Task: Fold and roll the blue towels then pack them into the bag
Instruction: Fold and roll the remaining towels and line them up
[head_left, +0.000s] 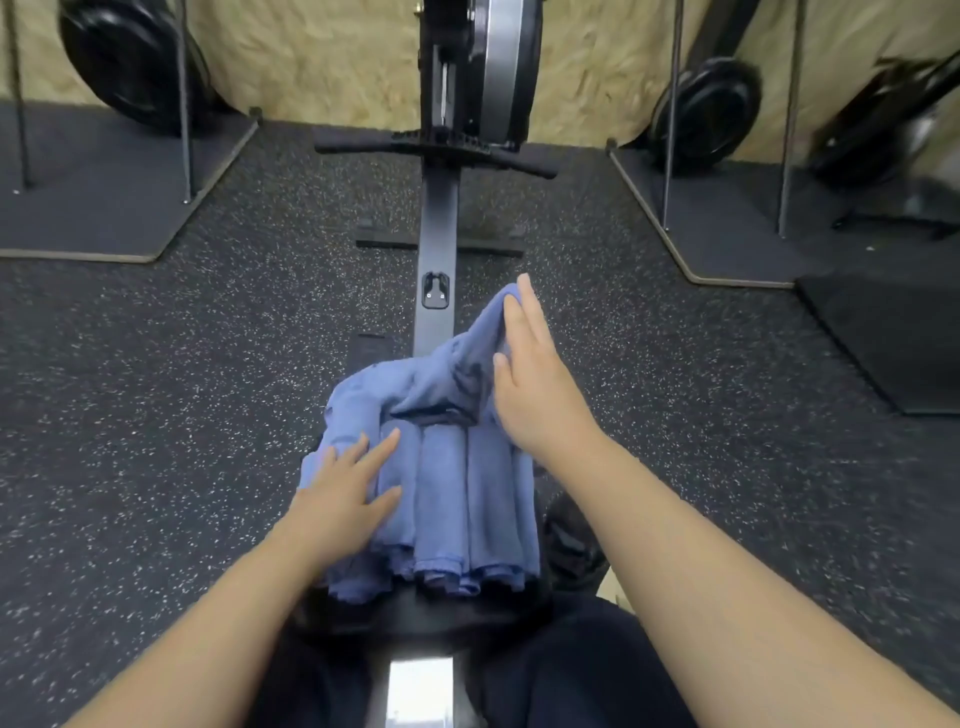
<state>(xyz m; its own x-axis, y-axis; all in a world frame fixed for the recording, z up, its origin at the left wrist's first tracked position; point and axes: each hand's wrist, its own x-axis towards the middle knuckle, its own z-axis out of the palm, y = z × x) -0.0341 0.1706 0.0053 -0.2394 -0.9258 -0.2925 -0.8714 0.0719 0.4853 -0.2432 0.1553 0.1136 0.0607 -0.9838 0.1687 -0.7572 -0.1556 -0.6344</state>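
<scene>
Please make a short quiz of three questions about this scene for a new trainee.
1. True or false: the left hand rests flat on the blue towels.
2. What does the right hand hold up? A) a loose blue towel B) a bag C) a dumbbell
3. Fill in: the towels lie on the seat of a ____ machine.

Key: 1 true; 2 A; 3 rowing

This is a gym: a grey metal rowing machine (441, 218) stands at 12 o'clock on a black speckled rubber floor (182, 389).
</scene>
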